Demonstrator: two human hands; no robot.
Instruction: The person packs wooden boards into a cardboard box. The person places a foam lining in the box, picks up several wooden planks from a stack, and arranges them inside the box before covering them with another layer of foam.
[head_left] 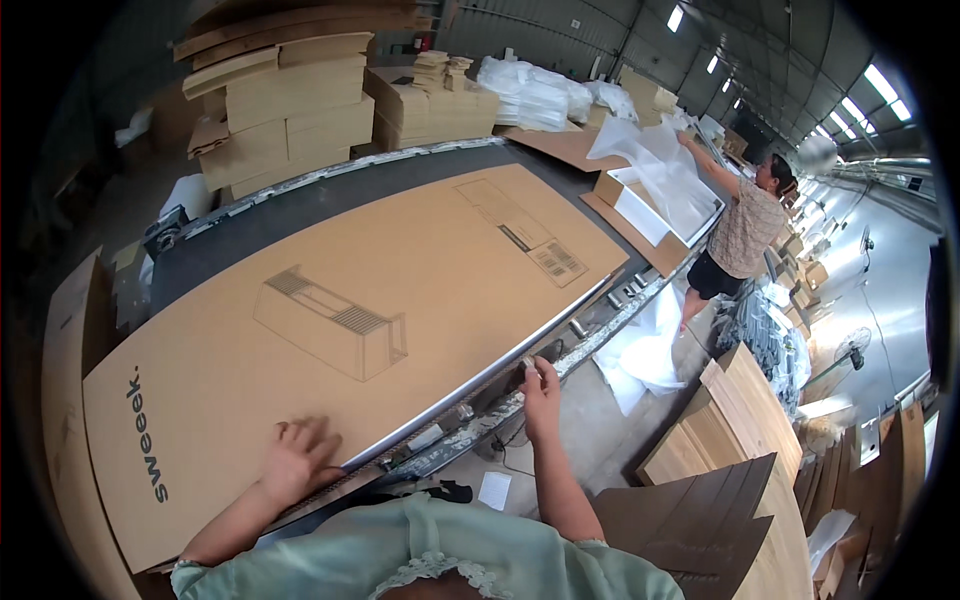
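Spreading its blurred fingers over the near edge of a large, flat, brown cardboard box [430, 290] printed with a line drawing, the person's left hand [302, 460] has a loose grip, and whether it touches the surface is unclear. The box lies on a dark conveyor belt [240, 250] with a worn metal side rail [600, 338]. The right hand [541, 395] is near that rail, just beside the box, fingers curled at a small pale piece [527, 362]; whether its grip pinches this cannot be made out. Farther along, a co-worker [745, 225] in a patterned shirt reaches to translucent white sheeting [655, 160] over a white-sided carton [640, 212].
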